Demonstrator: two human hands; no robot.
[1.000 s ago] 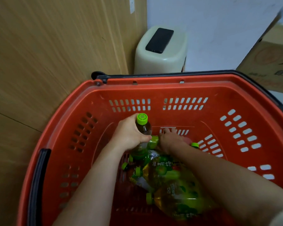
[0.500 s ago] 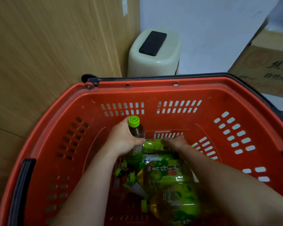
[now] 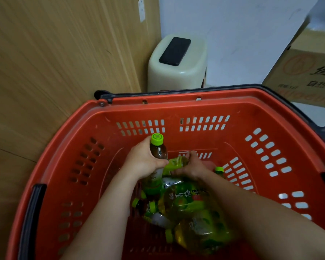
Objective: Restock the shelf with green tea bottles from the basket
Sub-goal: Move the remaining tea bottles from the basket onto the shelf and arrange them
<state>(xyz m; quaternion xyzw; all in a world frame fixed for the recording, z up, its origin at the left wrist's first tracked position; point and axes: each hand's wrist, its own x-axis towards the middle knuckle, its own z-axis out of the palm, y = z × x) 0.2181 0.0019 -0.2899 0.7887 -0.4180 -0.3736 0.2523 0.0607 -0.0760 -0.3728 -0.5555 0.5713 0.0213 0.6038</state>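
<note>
Reaching down into a red basket [image 3: 176, 107], both bare arms come in from the bottom of the head view. The left hand [image 3: 144, 160] has its fingers [image 3: 160, 163] wrapped round the body of an upright bottle [image 3: 158, 152] of dark tea, its lime-green cap [image 3: 157, 139] pointing up and its lower part standing among the others. The right hand [image 3: 192, 167] lies just beside it, fingers curled over a second bottle [image 3: 175, 163] that lies on its side, green label showing between the two hands; the grip looks closed on it, though the palm hides most of the contact. Another green cap [image 3: 219, 169] peeks out to the right of that hand. Nearer the camera, a heap of larger bottles [image 3: 191, 209] with yellow-green drink and green labels lies on the basket floor, partly under the right forearm. A black handle [image 3: 33, 212] runs along the basket's left rim. Behind the basket stands a cream plastic stool [image 3: 176, 76] with a black phone [image 3: 174, 51] flat on top, against a wooden panel [image 3: 54, 53]. A cardboard box [image 3: 308, 72] sits at the upper right.
</note>
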